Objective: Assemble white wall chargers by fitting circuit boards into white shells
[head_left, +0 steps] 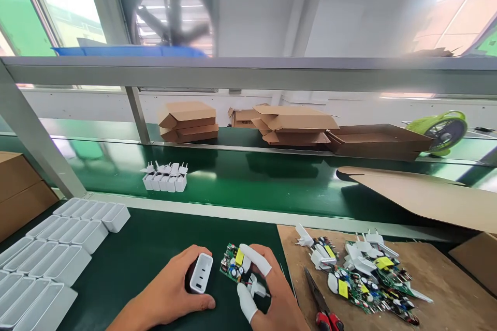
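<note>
Between the thumb and fingers of my left hand [174, 287] is a white plastic charger housing [201, 273], its end with several port slots turned toward me. My right hand [272, 289], with white covers on the thumb and a finger, grips a green circuit board [232, 264] carrying a yellow block and other parts. A white plug piece [257, 286] hangs by wires at the palm side of that hand. Housing and board are close together but apart, above the dark green work surface [155, 235].
Rows of white housings [54, 253] stand at left. To the right, a brown board [438, 274] bears a pile of circuit boards [361, 274] and red-handled pliers [324, 305]. Beyond the ledge, a green belt [240, 181] carries grouped white plugs [166, 178] and a cardboard sheet [430, 194].
</note>
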Tool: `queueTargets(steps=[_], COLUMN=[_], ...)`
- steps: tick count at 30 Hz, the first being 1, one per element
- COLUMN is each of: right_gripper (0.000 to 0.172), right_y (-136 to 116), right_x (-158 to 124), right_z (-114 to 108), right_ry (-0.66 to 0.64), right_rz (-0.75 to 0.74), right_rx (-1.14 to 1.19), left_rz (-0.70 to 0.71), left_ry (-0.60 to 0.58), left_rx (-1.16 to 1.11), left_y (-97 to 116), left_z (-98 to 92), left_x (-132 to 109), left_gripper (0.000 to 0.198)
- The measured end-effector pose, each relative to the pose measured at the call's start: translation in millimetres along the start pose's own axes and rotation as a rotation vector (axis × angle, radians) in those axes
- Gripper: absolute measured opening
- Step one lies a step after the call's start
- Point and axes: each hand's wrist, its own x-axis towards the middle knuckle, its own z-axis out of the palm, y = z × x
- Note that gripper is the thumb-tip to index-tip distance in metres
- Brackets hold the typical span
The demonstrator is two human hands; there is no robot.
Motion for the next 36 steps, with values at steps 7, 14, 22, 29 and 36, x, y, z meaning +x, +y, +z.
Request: queueTargets(steps=[7,14,22,29,36], right_gripper=[0.071,0.093,0.097,0.093,0.09], right_y=[-1.3,4.7,11.7,20.1,0.4], right_x=[-5.4,-9.1,-12.9,-17.1,-11.1], right_z=[9.0,12.6,23.8,34.3,21.1], right_ry=[0.021,-0.091,-0.108,-0.141,-0.141], right_rz=[-0.248,-0.33,-0.3,-0.241,-0.235], right_rx=[-0.038,-0.151,-0.161,-0.182,-0.155], left_rz=[0.294,0.348,0.375,0.367,0.373], left_ry=[0.259,0.27,0.231,0.202,0.216], left_rx=[0.178,0.163,0.185,0.204,0.156], left_y=[-16.8,-23.9,-19.1,-20.0,-25.6], left_z=[26.2,27.2,28.1,28.5,33.8], left_x=[3.4,1.5,0.2,0.3,1.0], left_gripper=[0.074,0.084,0.091,0.081,0.08])
